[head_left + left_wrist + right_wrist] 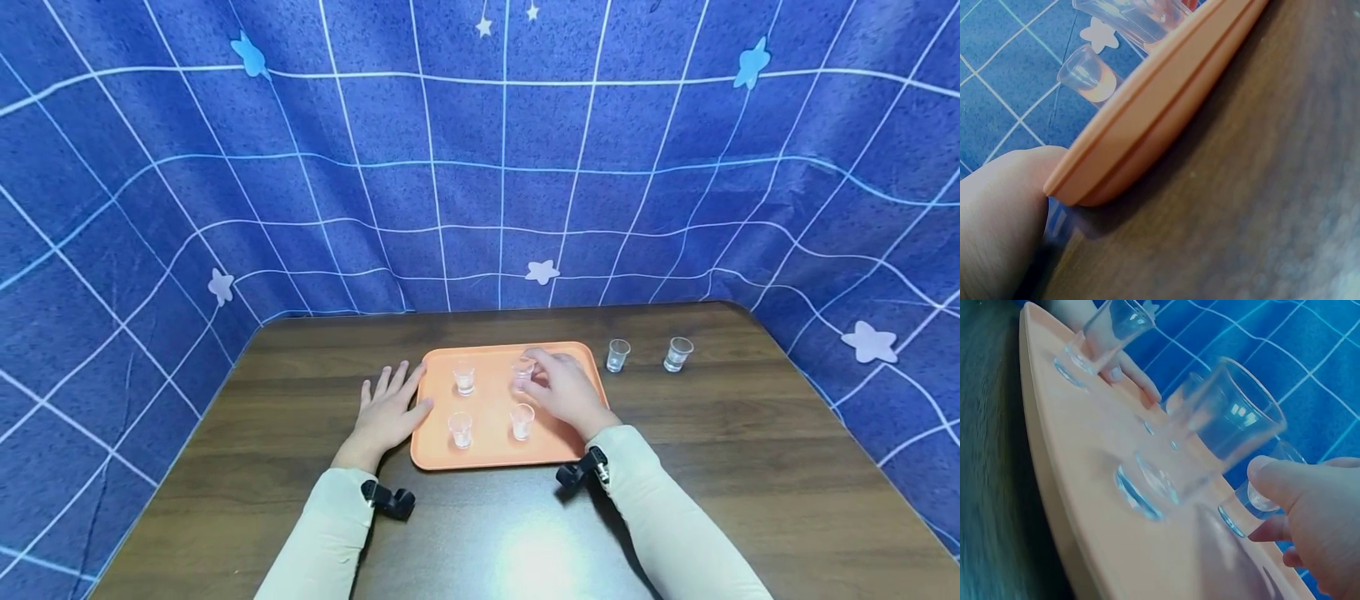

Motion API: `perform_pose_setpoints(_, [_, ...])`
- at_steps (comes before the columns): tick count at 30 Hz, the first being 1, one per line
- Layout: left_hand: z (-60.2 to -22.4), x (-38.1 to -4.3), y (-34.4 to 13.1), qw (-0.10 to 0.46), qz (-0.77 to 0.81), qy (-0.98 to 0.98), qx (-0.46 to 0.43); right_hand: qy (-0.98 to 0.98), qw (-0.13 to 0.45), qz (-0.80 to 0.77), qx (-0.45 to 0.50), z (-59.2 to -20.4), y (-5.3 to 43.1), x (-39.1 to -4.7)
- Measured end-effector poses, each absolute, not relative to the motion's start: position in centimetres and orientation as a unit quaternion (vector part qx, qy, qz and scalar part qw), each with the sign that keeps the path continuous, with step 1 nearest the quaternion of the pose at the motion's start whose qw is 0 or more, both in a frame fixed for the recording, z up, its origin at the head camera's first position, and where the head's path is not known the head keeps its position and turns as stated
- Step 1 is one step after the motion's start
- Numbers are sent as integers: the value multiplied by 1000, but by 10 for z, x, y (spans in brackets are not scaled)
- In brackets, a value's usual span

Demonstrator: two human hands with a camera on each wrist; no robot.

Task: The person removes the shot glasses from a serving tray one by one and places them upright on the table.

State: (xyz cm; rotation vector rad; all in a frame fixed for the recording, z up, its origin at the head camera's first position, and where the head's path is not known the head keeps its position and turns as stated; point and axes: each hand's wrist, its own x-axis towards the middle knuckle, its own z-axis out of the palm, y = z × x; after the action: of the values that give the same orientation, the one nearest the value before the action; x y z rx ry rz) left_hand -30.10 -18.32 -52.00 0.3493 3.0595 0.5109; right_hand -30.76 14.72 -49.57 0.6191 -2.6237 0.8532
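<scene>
An orange tray [491, 454] lies on the table with small clear shot glasses standing on it. My right hand [567, 393] reaches over the tray's right side and pinches the back-right shot glass [522, 365] between thumb and fingers. In the right wrist view that glass [1257, 503] stands low at the tray surface, partly hidden by the thumb. Nearer me is the front-right glass [522, 422]; to the left stand the back-left glass [464, 382] and the front-left glass [461, 431]. With fingers spread, my left hand [386, 414] rests against the tray's left edge.
Two more shot glasses, one [617, 356] close to the tray and one [677, 355] farther right, stand on the wooden table [712, 467]. A blue curtain [465, 192] with a white grid and stars hangs behind the table. Each wrist wears a black camera.
</scene>
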Motion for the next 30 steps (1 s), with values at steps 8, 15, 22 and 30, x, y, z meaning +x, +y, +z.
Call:
perform_pose_setpoints(8, [-518,-300,-181,10,171,979,110,-910,176,327,185,-495,174,-304])
perform_pose_setpoints(15, [-520,-301,-182,10,175,978,109,-893,203,361,173,-497,196,-302])
perform_pose_setpoints(22, [-520,-302,-182,19,174,979,104,-884,260,346,178,-502,217,-297])
perform_pose_setpoints(30, [-520,-303,-182,19,173,979,106,-883,288,318,189,-507,238,-291])
